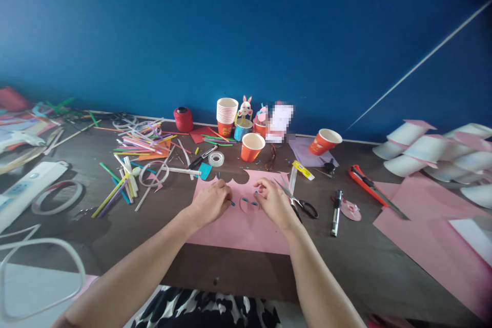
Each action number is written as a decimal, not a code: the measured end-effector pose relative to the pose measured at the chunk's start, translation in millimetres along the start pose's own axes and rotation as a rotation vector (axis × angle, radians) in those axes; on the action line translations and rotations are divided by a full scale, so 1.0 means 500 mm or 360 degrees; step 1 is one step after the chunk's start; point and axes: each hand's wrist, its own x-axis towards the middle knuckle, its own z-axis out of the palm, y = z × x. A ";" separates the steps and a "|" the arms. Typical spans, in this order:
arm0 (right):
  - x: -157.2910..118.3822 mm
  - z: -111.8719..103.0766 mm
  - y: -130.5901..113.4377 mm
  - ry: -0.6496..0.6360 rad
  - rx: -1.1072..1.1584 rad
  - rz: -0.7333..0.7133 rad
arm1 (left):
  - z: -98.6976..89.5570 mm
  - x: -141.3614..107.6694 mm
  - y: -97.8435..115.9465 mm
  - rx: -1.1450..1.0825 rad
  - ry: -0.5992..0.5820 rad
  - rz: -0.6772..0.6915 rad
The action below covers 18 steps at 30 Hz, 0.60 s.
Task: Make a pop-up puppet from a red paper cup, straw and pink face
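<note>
A pink paper sheet [234,233] with scalloped cuts along its far edge lies in front of me. On it rests a small round pink paper cut-out [249,208] bearing two dark blue bits. My left hand [213,200] is on the sheet, fingers curled, and a small dark blue strip [232,203] sticks out at the fingertips. My right hand [272,201] hovers at the cut-out's right side, thumb and finger pinched together; a tiny dark speck shows there, too small to name. Black-handled scissors [307,208] lie partly under my right hand.
Paper cups [252,147], a tape roll [216,159] and a red thread spool [183,120] stand behind the sheet. Loose straws [142,138] spread left, near a power strip [33,189]. Rightward lie a silver pen [337,213], an orange cutter [369,184] and white cups [417,156].
</note>
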 end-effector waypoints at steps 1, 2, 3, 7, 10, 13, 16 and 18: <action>0.001 -0.001 0.001 0.0026 0.0043 0.0014 | 0.001 0.001 -0.001 -0.0025 0.0017 0.0003; 0.003 -0.002 0.002 0.0061 0.0104 0.0041 | 0.002 0.002 -0.002 -0.0068 0.0039 -0.0002; 0.005 -0.004 0.001 0.0100 0.0185 0.0074 | 0.003 0.003 -0.004 -0.0135 0.0063 -0.0021; 0.010 -0.010 -0.013 0.0077 0.0640 0.0181 | 0.005 0.013 -0.007 -0.0699 0.0142 -0.0189; 0.004 -0.008 -0.033 -0.0190 0.0945 0.0240 | 0.002 0.020 -0.005 -0.1221 0.0027 -0.0391; -0.004 0.000 -0.051 -0.0372 0.1079 0.0268 | 0.000 0.022 -0.003 -0.1569 -0.0099 -0.0507; -0.007 0.007 -0.057 -0.0419 0.1106 0.0262 | 0.002 0.020 -0.001 -0.1712 -0.0108 -0.0504; -0.007 0.009 -0.057 -0.0420 0.1097 0.0241 | 0.005 0.020 -0.001 -0.1734 -0.0111 -0.0511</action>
